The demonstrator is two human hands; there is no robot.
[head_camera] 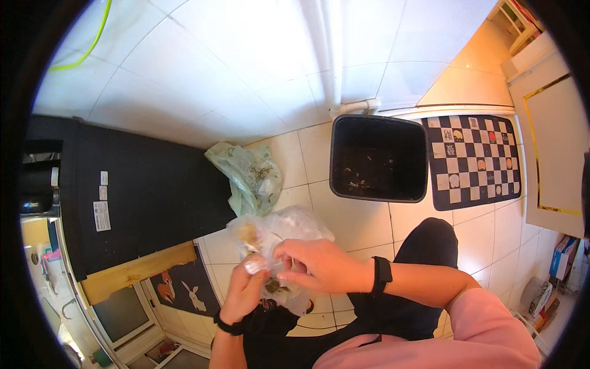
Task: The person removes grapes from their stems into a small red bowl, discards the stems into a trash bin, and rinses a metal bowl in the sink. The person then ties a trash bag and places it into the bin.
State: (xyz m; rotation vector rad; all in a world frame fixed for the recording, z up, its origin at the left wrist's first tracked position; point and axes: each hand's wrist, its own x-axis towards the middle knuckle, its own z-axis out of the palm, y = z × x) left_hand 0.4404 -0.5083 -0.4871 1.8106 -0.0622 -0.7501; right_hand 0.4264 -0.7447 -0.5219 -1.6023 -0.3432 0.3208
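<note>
Low in front of me, my left hand [246, 283] grips the bunched white part of a translucent plastic bag [295, 221]. Yellowish matter shows through its upper left side, and dark green matter shows near its lower part. My right hand [318, 267] is at the bag's right side with its fingers curled; whether they pinch the plastic cannot be told. Just beyond, a pale green plastic bag [253, 175] with small plant scraps lies on the tiled floor. A black bin [379, 159] with a few scraps on its bottom stands to the right.
A large black cabinet [152, 184] is at the left, beside the tiled wall [258, 55]. A checkered mat [477, 161] lies right of the bin, near a white door [551, 157]. A dark mat with a fox and a rabbit [184, 288] lies at the lower left.
</note>
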